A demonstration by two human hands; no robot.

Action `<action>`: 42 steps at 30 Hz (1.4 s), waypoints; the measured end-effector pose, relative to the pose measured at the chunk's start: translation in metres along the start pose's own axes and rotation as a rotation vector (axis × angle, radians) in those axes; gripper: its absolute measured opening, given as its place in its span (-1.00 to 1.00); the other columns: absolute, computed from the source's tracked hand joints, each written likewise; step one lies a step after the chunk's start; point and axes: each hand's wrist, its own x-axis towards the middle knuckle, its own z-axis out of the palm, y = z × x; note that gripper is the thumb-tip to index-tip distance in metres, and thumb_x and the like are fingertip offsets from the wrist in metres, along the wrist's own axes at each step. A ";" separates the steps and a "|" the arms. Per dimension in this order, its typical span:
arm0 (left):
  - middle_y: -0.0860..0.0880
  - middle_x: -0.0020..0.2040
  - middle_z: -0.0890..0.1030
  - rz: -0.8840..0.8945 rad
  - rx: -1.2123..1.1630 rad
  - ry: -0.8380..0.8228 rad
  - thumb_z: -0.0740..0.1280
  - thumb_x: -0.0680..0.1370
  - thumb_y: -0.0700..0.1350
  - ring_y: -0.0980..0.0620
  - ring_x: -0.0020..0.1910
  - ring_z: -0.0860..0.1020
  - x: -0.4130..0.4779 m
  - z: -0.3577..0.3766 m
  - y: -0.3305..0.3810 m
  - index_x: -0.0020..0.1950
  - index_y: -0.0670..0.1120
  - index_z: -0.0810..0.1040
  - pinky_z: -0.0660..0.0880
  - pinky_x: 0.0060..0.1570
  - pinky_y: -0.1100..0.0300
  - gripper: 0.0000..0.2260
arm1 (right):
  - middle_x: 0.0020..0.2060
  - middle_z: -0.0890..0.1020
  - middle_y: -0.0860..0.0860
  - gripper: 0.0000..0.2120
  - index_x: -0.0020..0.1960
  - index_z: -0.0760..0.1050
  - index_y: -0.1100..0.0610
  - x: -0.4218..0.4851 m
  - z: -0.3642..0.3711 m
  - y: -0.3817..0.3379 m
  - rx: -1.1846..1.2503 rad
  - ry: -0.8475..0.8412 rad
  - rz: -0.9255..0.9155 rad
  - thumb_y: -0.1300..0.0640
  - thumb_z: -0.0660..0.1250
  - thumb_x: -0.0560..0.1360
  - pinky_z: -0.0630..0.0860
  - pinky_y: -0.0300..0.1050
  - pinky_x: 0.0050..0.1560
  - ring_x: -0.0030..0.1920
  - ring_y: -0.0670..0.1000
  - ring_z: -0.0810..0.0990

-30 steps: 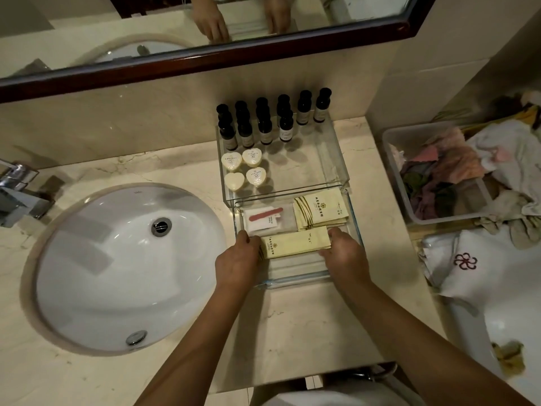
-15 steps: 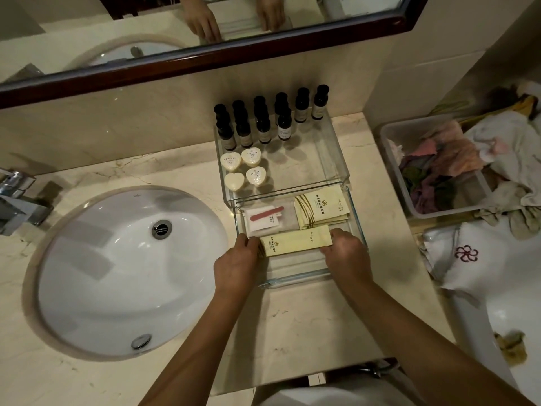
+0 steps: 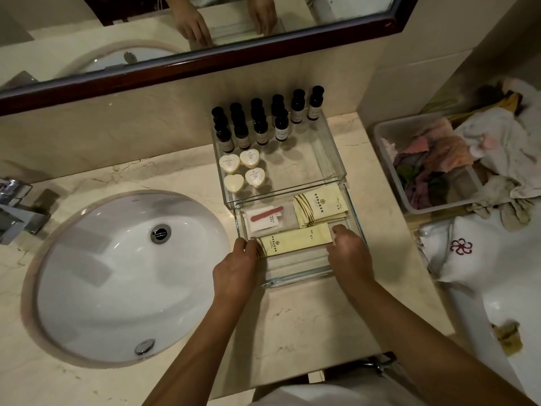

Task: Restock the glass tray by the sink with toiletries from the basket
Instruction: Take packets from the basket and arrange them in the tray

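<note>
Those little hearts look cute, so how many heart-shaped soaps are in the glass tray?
4. The heart-shaped soaps sit two by two at the left of the far glass tray, just in front of the dark bottles. None seems hidden.

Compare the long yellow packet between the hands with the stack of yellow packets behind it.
The long yellow packet is a narrow strip; the stack of yellow packets is squarer. The long yellow packet looks single, while the stack is several, fanned out. The left hand and right hand hold the long packet's ends; the stack lies untouched. Both are pale yellow with dark print, inside the near glass tray.
</note>
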 end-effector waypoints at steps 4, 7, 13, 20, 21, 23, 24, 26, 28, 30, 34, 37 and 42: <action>-0.01 0.22 0.41 -0.008 -0.006 0.013 0.18 0.60 -0.06 -0.06 -0.07 0.56 -0.009 -0.008 0.000 0.30 -0.04 0.35 0.41 -0.30 0.15 -0.72 | 0.08 0.61 0.16 -0.63 0.25 0.47 0.21 0.001 -0.021 -0.003 0.065 0.017 0.072 0.36 0.30 0.46 0.59 -0.08 -0.03 0.01 0.14 0.62; 0.00 0.22 0.42 -0.034 -0.038 0.023 0.16 0.60 -0.06 -0.05 -0.05 0.55 -0.019 -0.014 -0.001 0.32 -0.04 0.37 0.41 -0.28 0.16 -0.71 | 0.10 0.61 0.17 -0.62 0.25 0.48 0.23 0.006 -0.042 -0.008 0.094 0.018 0.090 0.41 0.24 0.45 0.51 -0.16 -0.04 0.05 0.14 0.60; 0.00 0.20 0.42 -0.125 -0.126 0.009 0.19 0.59 -0.06 -0.02 -0.06 0.55 -0.041 -0.029 -0.008 0.26 -0.05 0.43 0.45 -0.24 0.19 -0.74 | 0.02 0.64 0.16 -0.72 0.10 0.58 0.21 0.008 -0.081 -0.008 0.097 0.050 0.013 0.38 0.18 0.49 0.37 -0.19 -0.17 -0.01 0.19 0.59; 0.04 0.29 0.36 -0.279 -0.196 0.091 0.20 0.59 0.00 -0.01 0.00 0.56 -0.085 -0.041 -0.011 0.32 0.01 0.39 0.51 -0.11 0.15 -0.69 | 0.02 0.65 0.11 -0.82 0.04 0.60 0.18 -0.008 -0.099 -0.013 0.127 -0.034 -0.110 0.28 0.25 0.51 0.36 -0.19 -0.16 -0.02 0.13 0.59; 0.05 0.29 0.36 -0.312 -0.210 0.114 0.20 0.59 0.01 -0.01 -0.01 0.56 -0.095 -0.041 -0.011 0.32 0.01 0.39 0.51 -0.11 0.15 -0.70 | 0.02 0.64 0.11 -0.83 0.04 0.59 0.18 -0.014 -0.100 -0.014 0.132 -0.061 -0.134 0.27 0.26 0.51 0.36 -0.19 -0.16 -0.02 0.13 0.59; 0.05 0.28 0.37 -0.367 -0.241 0.156 0.21 0.58 0.01 0.00 -0.03 0.56 -0.117 -0.039 -0.007 0.31 0.03 0.39 0.50 -0.12 0.16 -0.70 | 0.02 0.63 0.11 -0.85 0.03 0.60 0.18 -0.028 -0.101 -0.015 0.132 -0.110 -0.194 0.26 0.29 0.50 0.37 -0.20 -0.15 -0.01 0.11 0.58; 0.06 0.28 0.37 -0.390 -0.255 0.171 0.21 0.58 0.02 0.01 -0.04 0.56 -0.128 -0.037 -0.005 0.31 0.03 0.39 0.49 -0.13 0.17 -0.70 | 0.02 0.63 0.11 -0.86 0.02 0.60 0.18 -0.035 -0.102 -0.014 0.131 -0.127 -0.226 0.24 0.30 0.50 0.40 -0.19 -0.14 -0.01 0.11 0.59; 0.07 0.27 0.37 -0.439 -0.288 0.186 0.20 0.58 0.01 0.02 -0.07 0.56 -0.149 -0.031 0.003 0.30 0.04 0.40 0.45 -0.16 0.19 -0.71 | 0.00 0.63 0.10 -0.88 0.00 0.60 0.18 -0.048 -0.103 -0.009 0.138 -0.151 -0.274 0.22 0.33 0.49 0.47 -0.14 -0.10 -0.04 0.09 0.59; 0.07 0.27 0.37 -0.485 -0.316 0.201 0.20 0.58 0.00 0.03 -0.11 0.55 -0.170 -0.025 0.013 0.30 0.03 0.40 0.41 -0.18 0.20 -0.71 | -0.03 0.64 0.08 -0.90 -0.03 0.60 0.17 -0.061 -0.104 0.000 0.141 -0.180 -0.304 0.20 0.33 0.50 0.52 -0.09 -0.11 -0.10 0.08 0.59; 0.08 0.29 0.36 -0.520 -0.316 0.212 0.19 0.59 0.00 0.06 -0.16 0.51 -0.189 -0.020 0.022 0.31 0.03 0.40 0.40 -0.17 0.22 -0.71 | -0.10 0.65 0.08 -0.89 -0.04 0.60 0.18 -0.073 -0.102 0.009 0.152 -0.196 -0.320 0.20 0.32 0.50 0.50 -0.10 -0.17 -0.16 0.06 0.59; 0.09 0.30 0.34 -0.622 -0.340 0.262 0.17 0.59 0.02 0.07 -0.05 0.57 -0.236 -0.012 0.030 0.32 0.05 0.39 0.47 -0.11 0.19 -0.70 | -0.26 0.63 0.05 -0.87 -0.05 0.62 0.18 -0.098 -0.088 0.010 0.151 -0.277 -0.362 0.19 0.31 0.51 0.32 -0.21 -0.36 -0.25 0.03 0.55; 0.08 0.29 0.34 -0.724 -0.342 0.292 0.16 0.59 0.02 0.03 0.06 0.55 -0.277 -0.006 0.028 0.31 0.06 0.40 0.50 -0.05 0.13 -0.70 | -0.19 0.67 0.07 -0.89 -0.06 0.61 0.16 -0.121 -0.075 -0.007 0.125 -0.353 -0.456 0.17 0.32 0.50 0.32 -0.19 -0.28 -0.17 0.07 0.59; 0.05 0.25 0.35 -0.946 -0.326 0.337 0.13 0.60 0.00 -0.01 0.02 0.53 -0.364 0.010 0.016 0.27 0.00 0.40 0.44 -0.16 0.16 -0.73 | -0.11 0.67 0.05 -0.87 -0.03 0.61 0.17 -0.178 -0.057 -0.055 0.075 -0.476 -0.723 0.22 0.30 0.51 0.43 -0.15 -0.14 -0.08 0.08 0.61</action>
